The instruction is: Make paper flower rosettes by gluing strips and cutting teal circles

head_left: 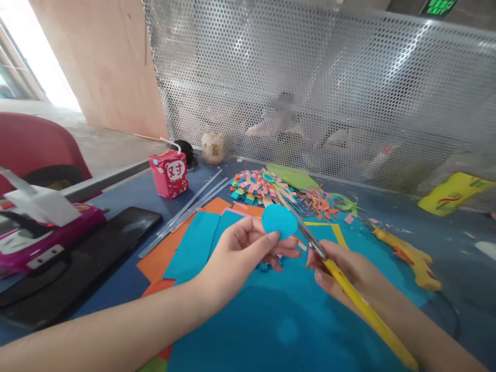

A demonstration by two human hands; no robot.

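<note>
Between thumb and fingers, my left hand [248, 245] pinches a round blue paper disc [279, 219] above the sheets. My right hand [341, 266] grips scissors with yellow handles [364, 305]; their metal blades point up and left, just beside the disc's right edge. Whether the blades touch the disc I cannot tell. Large blue paper sheets [248, 320] lie beneath both hands, with orange paper [155, 263] showing at the left. Behind the disc sits a layered, fringed paper flower [263, 183] in pink, blue, orange and green.
Paper scraps [320, 202] lie beside the flower. A yellow glue gun [411, 258] rests at the right. On the left are clear glue sticks [186, 212], a red drink carton [169, 173], a black phone [89, 258] and a purple power strip [50, 243]. A perforated metal screen [310, 67] stands behind.
</note>
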